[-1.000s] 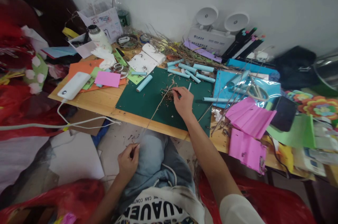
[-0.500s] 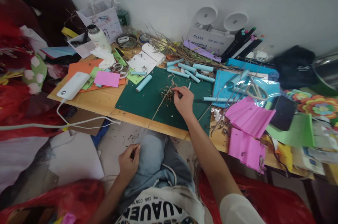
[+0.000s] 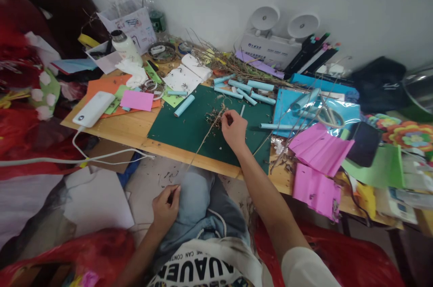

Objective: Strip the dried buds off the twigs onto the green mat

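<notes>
A thin dry twig [image 3: 202, 142] runs slantwise from the dark green mat [image 3: 176, 129] down over the table's front edge. Its lower end is pinched in my left hand [image 3: 166, 206], above my knee. My right hand [image 3: 235, 129] is over the mat, thumb and forefinger closed in a pinch at the twig's upper part. Whatever lies between those fingertips is too small to make out clearly. Beside the fingertips is a small heap of dry plant bits [image 3: 212, 118]. Light blue paper tubes [image 3: 241, 85] lie on the back of the mat, and another tube [image 3: 184, 106] is to the left.
A bundle of dry branches [image 3: 237, 64] lies along the wall before a white emergency light [image 3: 270, 48]. At left are a white power bank [image 3: 94, 109] with its cable and a bottle [image 3: 126, 48]. Pink paper [image 3: 321, 149] and a blue packet [image 3: 282, 107] crowd the right.
My right hand has shifted very slightly, its fingers still pinched near the twig's upper part. My left hand has stayed almost still.
</notes>
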The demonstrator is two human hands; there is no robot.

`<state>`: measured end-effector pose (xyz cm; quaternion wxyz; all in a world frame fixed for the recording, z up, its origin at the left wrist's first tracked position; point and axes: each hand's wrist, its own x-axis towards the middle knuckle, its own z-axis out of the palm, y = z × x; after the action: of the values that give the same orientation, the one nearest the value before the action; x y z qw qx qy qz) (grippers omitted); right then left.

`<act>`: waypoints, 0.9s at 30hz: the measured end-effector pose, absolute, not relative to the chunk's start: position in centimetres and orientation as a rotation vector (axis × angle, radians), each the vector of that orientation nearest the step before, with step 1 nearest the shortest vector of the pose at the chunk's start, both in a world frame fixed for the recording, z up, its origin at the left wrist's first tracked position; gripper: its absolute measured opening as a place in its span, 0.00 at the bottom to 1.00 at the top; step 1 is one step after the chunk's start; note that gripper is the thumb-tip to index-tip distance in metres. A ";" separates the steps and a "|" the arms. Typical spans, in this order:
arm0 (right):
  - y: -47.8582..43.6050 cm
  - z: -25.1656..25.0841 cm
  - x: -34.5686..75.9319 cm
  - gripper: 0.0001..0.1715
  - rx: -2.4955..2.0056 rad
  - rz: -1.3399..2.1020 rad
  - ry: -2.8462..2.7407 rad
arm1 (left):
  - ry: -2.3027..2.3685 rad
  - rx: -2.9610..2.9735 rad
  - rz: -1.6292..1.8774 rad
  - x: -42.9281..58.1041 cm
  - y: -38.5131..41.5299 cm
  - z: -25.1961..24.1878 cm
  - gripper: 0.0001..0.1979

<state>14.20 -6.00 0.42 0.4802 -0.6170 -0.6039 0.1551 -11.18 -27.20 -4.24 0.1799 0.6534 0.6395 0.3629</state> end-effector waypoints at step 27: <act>-6.4 1.3 13.9 0.13 -1.399 0.201 -1.775 | 1.835 1.887 0.965 -11.5 -27.3 -4.4 0.09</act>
<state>13.93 -6.44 1.26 0.4224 -0.5588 -0.7091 0.0803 -11.50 -27.35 -4.35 0.1681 0.6634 0.6453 0.3394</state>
